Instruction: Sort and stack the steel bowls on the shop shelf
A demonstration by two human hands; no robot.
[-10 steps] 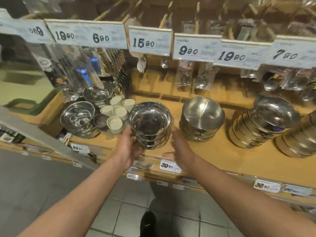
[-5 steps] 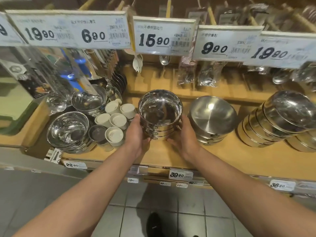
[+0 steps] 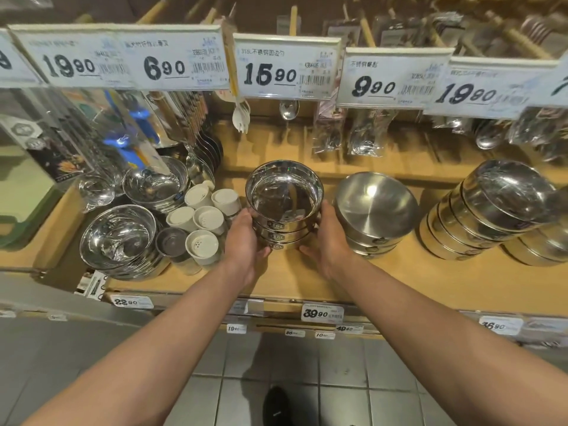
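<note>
A stack of shiny steel bowls (image 3: 284,198) stands on the wooden shelf (image 3: 384,281), in the middle of the view. My left hand (image 3: 244,244) grips the stack's left side and my right hand (image 3: 325,241) grips its right side, fingers curled round the lower bowls. To the right sits a second stack of matte steel bowls (image 3: 373,207), tilted. Farther right lie leaning rows of larger steel bowls (image 3: 491,210). At the left are two more stacks of shiny bowls (image 3: 120,238).
White-capped shakers (image 3: 204,219) crowd the space just left of my left hand. Price tags (image 3: 284,67) hang on a rail above, with packed cutlery (image 3: 365,136) behind. The shelf's front edge carries small price labels (image 3: 321,313). Tiled floor lies below.
Both hands closed in from the front and now grip the middle stack on both sides. The stack sits farther back on the shelf, and the camera has come nearer.
</note>
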